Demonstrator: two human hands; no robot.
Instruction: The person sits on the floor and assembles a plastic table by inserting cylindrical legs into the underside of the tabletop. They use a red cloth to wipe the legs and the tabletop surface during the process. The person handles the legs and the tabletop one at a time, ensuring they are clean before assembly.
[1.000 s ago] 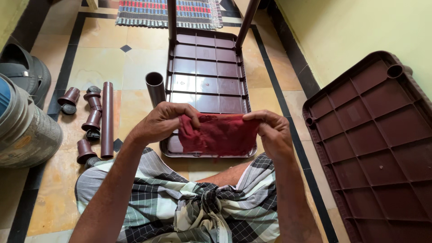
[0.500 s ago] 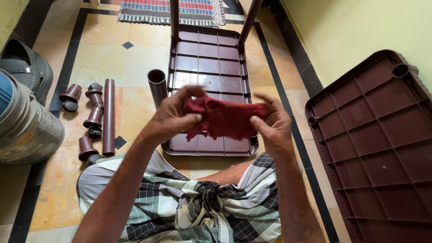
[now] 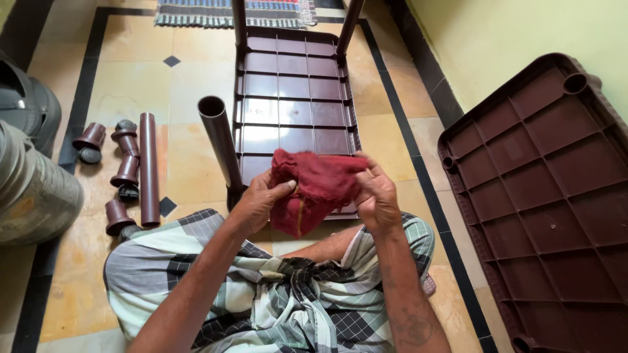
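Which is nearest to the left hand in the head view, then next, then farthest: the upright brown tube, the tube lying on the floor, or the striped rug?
From the left hand:
1. Upright brown tube, just above-left of the hand.
2. Tube lying on the floor, farther left beside the caps.
3. Striped rug, at the top edge.

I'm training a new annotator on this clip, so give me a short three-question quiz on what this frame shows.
1. True or false: both hands grip the red cloth.
2. Which legs are fitted to the upturned brown shelf on the floor? A) three upright B) none
3. Where does the loose brown tube lie?

Key:
1. True: the left hand and the right hand both bunch it.
2. A.
3. Flat on the floor tiles to the person's left, among small brown caps.
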